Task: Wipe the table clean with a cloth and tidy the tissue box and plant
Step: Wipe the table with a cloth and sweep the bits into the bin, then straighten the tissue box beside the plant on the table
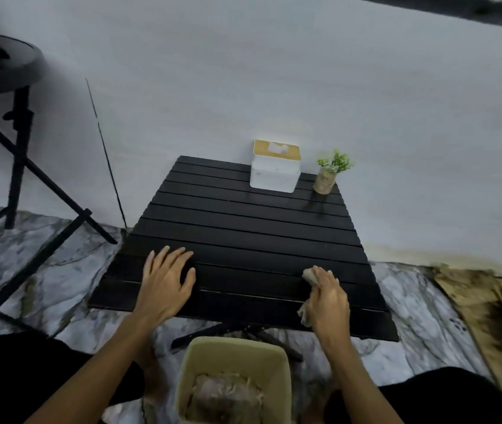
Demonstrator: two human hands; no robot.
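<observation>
A low black slatted table [243, 228] stands against the wall. At its far edge sits a white tissue box [275, 169] with a tan lid, and just right of it a small green plant [329, 172] in a pale pot. My right hand [326, 298] presses a crumpled beige cloth [309, 275] onto the near right part of the table. My left hand [167, 280] rests flat on the near left slats, fingers spread, holding nothing.
A beige bin [234, 356] with crumpled stuff inside stands on the marble floor between my knees. A black folding stool [14, 142] stands at the left. A stained brown mat [488, 307] lies on the floor at the right.
</observation>
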